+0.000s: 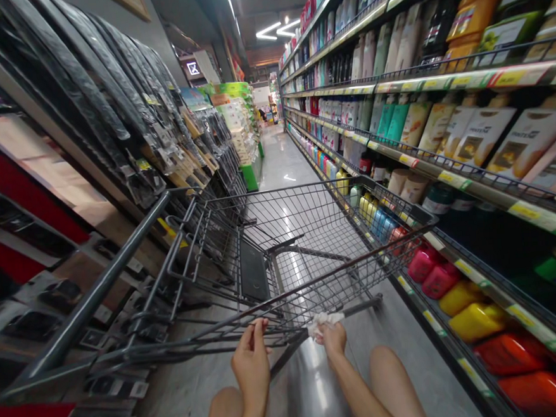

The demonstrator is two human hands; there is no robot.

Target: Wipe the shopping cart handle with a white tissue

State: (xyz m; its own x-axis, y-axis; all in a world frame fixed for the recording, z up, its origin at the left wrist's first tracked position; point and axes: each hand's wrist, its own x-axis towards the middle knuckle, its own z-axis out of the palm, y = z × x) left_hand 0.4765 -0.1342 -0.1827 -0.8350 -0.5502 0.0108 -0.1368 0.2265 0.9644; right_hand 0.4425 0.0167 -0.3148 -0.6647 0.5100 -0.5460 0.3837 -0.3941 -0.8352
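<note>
An empty metal shopping cart point(306, 276) stands sideways in front of me, its handle at the left. My left hand point(253, 356) is close to the lower wire side of the cart, thumb and fingers pinched together; whatever lies between them is too small to make out. To its right, my right hand point(333, 337) grips a crumpled white cloth or tissue point(325, 323) against the cart's lower rail. Both of my bare knees show below the hands.
Shelves point(478, 80) of shampoo and other bottles line the right side. Packaged goods hang on a rack point(108, 99) at the left, with stacked boxes point(238, 122) farther on. A grey tiled aisle point(279, 161) runs ahead between them.
</note>
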